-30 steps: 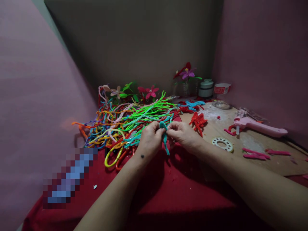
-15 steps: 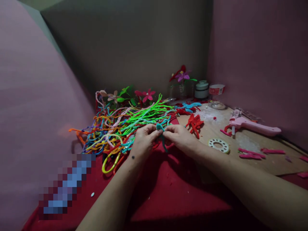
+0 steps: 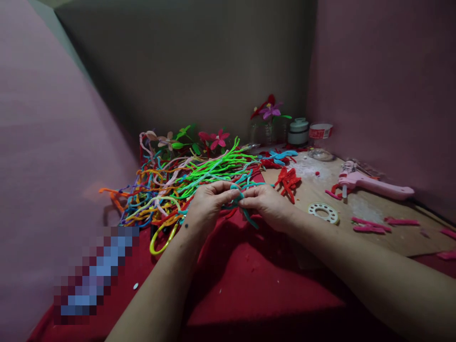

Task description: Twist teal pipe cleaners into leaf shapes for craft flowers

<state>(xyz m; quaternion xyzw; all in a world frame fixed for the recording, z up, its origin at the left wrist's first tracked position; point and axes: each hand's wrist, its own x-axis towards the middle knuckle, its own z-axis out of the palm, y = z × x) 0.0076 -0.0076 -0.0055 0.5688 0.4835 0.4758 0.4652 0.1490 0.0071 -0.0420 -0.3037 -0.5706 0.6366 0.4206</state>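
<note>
Between my fingertips is a teal pipe cleaner (image 3: 252, 221), bent at the top, with a tail hanging below my hands. My left hand (image 3: 211, 202) pinches it from the left, thumb against forefinger. From the right, my right hand (image 3: 262, 202) pinches the same piece, its fingers curled together. The fingers hide part of the bend. Just behind my hands lies a heap of loose pipe cleaners (image 3: 217, 166) in green, teal, pink, orange and other colours. Red pipe-cleaner shapes (image 3: 288, 180) rest beyond my right hand.
A pink hot glue gun (image 3: 377, 184) and a white ring with holes (image 3: 323, 213) lie on the brown board (image 3: 342, 237) at right. Yellow-handled scissors (image 3: 162, 244) poke from the heap. Pipe-cleaner flowers (image 3: 218, 138) and a grey-green jar (image 3: 298, 132) stand at the back.
My left hand has shifted slightly left and turned. The pipe cleaner's tail now swings further right, and its bent top shows differently between my fingers. Both hands keep their pinch.
</note>
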